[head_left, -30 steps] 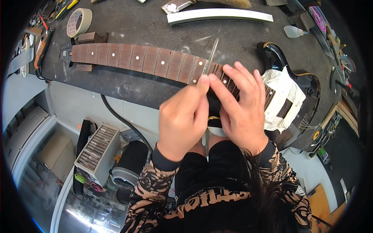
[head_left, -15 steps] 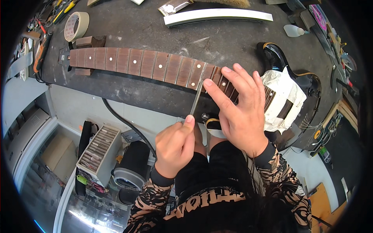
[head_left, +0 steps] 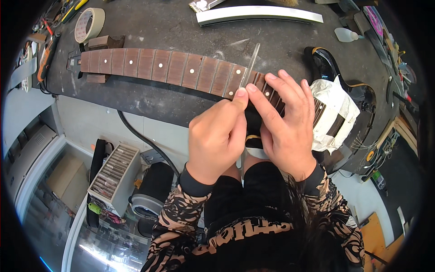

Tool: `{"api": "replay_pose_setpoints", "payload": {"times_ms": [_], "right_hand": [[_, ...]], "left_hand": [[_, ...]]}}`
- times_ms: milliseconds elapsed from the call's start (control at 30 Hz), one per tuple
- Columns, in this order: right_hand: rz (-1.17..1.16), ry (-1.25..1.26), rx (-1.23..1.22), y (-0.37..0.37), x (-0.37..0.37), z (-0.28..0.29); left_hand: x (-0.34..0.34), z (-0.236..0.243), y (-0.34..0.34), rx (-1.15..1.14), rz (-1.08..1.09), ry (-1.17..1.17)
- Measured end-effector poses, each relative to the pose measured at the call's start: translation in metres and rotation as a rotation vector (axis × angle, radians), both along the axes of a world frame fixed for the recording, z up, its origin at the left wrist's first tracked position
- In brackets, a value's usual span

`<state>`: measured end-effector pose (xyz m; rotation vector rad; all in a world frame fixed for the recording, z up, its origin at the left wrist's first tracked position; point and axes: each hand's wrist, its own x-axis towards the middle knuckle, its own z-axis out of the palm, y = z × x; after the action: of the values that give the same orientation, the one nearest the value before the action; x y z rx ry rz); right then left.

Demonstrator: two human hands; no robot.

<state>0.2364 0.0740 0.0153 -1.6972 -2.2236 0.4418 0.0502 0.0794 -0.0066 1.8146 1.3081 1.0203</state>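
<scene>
Containers first. White box (head_left: 126,186) at lower left of frame, open top, filled with a row of thin flat packs (head_left: 114,171) stood side by side; contents of the packs too small to read. Black cylinder (head_left: 156,183) with grey rim just right of it; can't see what's inside, if anything. Translucent squeeze bottle (head_left: 346,35) at upper right on the dark workbench (head_left: 172,27), nozzle pointing right; fill level unclear.

Hands: left hand (head_left: 217,136) comes up from bottom centre, fingers curled into a loose fist, thumb on top, gripping the lower end of a slim metal file (head_left: 251,65). File is tilted, lying across the fretboard (head_left: 181,70) near frame centre, far end pointing up and right past the board's upper edge. Right hand (head_left: 290,127) is palm down, fingers spread over the fretboard right of the file; index tip is right beside the left thumb, contact with the file hard to tell.

Fretboard runs from upper left to centre right, headstock end by a wooden block (head_left: 106,42). Black guitar body (head_left: 364,97) sits at right, partly under a white covering (head_left: 333,95). Tape roll (head_left: 99,25) stands at upper left.
</scene>
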Motion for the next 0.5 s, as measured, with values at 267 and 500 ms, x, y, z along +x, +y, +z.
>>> {"api": "replay_pose_setpoints", "payload": {"times_ms": [267, 500], "right_hand": [[0.033, -0.005, -0.003, -0.002, -0.001, -0.001], [0.032, -0.007, -0.008, -0.002, 0.000, -0.002]], "left_hand": [[-0.016, 0.003, -0.029, -0.088, 0.016, 0.044], [-0.022, 0.007, -0.047, -0.083, 0.022, 0.035]]}}
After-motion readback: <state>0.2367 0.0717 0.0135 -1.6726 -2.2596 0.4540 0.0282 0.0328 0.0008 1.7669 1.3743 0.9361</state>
